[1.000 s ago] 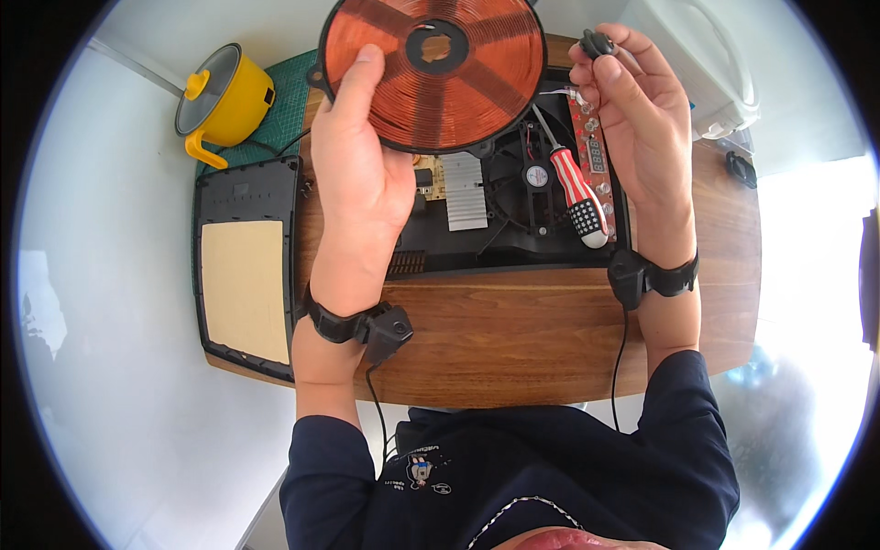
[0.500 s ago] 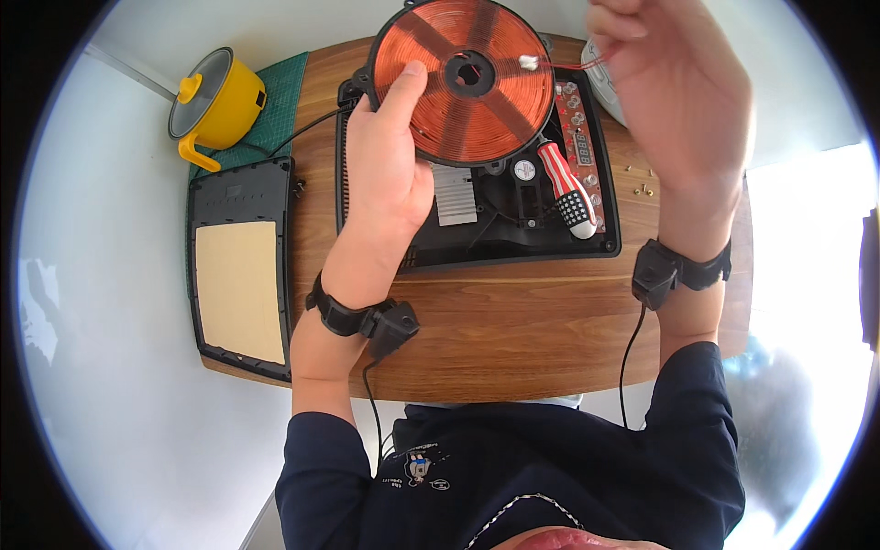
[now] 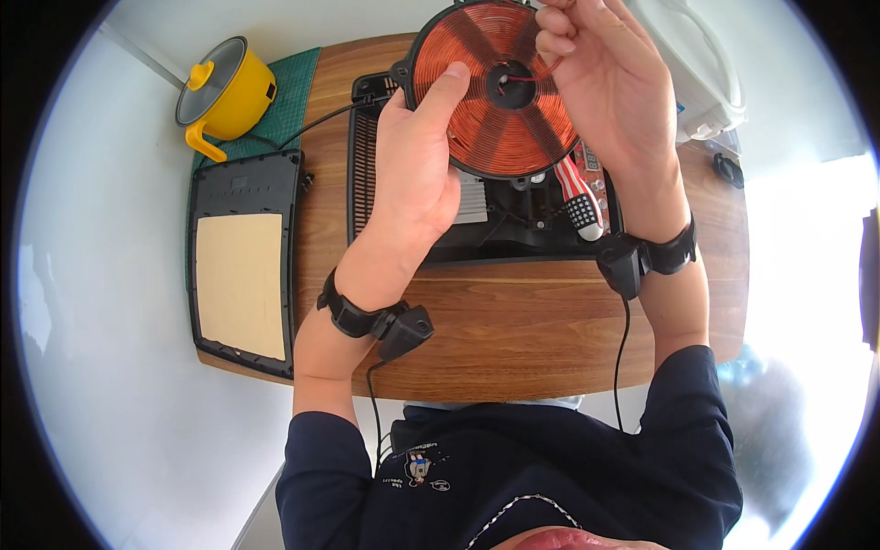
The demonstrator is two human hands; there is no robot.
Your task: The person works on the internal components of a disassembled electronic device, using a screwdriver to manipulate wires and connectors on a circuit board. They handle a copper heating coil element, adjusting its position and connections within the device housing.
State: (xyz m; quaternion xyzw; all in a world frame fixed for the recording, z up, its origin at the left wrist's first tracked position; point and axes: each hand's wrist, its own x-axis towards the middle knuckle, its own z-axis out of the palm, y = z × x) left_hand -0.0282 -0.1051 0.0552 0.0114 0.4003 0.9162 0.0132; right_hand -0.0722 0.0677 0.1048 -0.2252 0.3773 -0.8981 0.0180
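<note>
My left hand [image 3: 420, 151] holds a round copper induction coil [image 3: 495, 147] up by its left side, thumb pressed on the windings and the other fingers hidden behind. Over the coil's upper right, my right hand [image 3: 623, 87] pinches a thin red wire [image 3: 545, 71]. This wire runs to a small white piece [image 3: 503, 81] in the black hub. Beneath the coil lies an open black cooker housing [image 3: 367, 147], with a ribbed metal heat sink [image 3: 472, 202] partly showing. A screwdriver with a red-and-white striped handle [image 3: 574, 183] rests in it, beside a red circuit board [image 3: 598, 183].
The cooker's dark top panel [image 3: 243, 188], with a beige sheet on it, lies at the left. Behind it a yellow pot [image 3: 243, 101] stands on a green cutting mat [image 3: 291, 92]. A white appliance [image 3: 706, 69] and a small black object [image 3: 729, 170] are at the back right.
My right hand has moved left over the coil's edge with the wire. The white piece has shifted from right of the hub into it. The coil and left hand have moved slightly right.
</note>
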